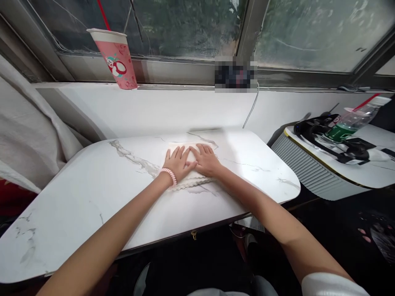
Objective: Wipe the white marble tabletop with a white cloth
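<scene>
Left hand and right hand lie flat, fingers spread, gripping nothing | white cloth beneath both, closer to the table's far edge than its near one | likely light, soft, unbreakable, apt to slide; best pinched at its scalloped near border

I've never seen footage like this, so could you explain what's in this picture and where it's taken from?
There's no machine here, just a person's two bare hands. One camera, worn on the person's head, looks forward and down at them. The left hand, with a band at its wrist, and the right hand both lie flat, fingers spread, on a white cloth. The cloth rests on a white, grey-veined table. Neither hand is closed around anything. Beyond the table, a pink cup stands by the window.
</scene>
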The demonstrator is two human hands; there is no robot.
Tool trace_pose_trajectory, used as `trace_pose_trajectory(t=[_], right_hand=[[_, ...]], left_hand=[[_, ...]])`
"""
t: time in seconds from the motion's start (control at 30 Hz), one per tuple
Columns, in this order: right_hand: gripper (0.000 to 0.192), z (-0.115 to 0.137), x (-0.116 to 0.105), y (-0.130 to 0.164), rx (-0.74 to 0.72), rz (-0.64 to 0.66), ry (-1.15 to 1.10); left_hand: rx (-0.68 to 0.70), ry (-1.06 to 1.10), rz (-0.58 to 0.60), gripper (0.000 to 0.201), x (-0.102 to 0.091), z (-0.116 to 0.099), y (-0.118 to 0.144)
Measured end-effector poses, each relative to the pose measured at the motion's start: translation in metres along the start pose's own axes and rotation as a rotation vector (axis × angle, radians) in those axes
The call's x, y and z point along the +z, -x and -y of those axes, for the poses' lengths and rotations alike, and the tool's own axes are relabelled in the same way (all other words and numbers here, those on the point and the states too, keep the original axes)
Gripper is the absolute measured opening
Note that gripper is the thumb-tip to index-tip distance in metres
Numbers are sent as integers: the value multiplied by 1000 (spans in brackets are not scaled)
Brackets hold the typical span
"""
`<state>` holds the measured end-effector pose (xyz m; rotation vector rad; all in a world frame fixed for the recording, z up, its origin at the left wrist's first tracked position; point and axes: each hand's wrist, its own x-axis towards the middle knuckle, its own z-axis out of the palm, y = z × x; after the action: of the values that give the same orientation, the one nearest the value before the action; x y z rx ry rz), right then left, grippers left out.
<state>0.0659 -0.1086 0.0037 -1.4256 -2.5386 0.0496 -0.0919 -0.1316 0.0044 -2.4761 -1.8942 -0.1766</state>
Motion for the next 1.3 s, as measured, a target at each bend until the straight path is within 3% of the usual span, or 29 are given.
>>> trace_pose_trajectory(t=[0.3, 0.5, 0.67, 1.3], right_hand=[[75, 34, -3, 82, -22, -91, -67], [69, 49, -4, 108, -51, -152, -119], [68, 53, -5, 112, -56, -159, -121], [69, 63, -6, 110, -47, -152, -109]], left_hand=[[45, 31, -28, 70, -6, -31, 80], [38, 49, -58, 70, -5, -39, 113], [56, 54, -109, 66, -2, -36, 119], [77, 57, -121, 70, 1, -25, 124]])
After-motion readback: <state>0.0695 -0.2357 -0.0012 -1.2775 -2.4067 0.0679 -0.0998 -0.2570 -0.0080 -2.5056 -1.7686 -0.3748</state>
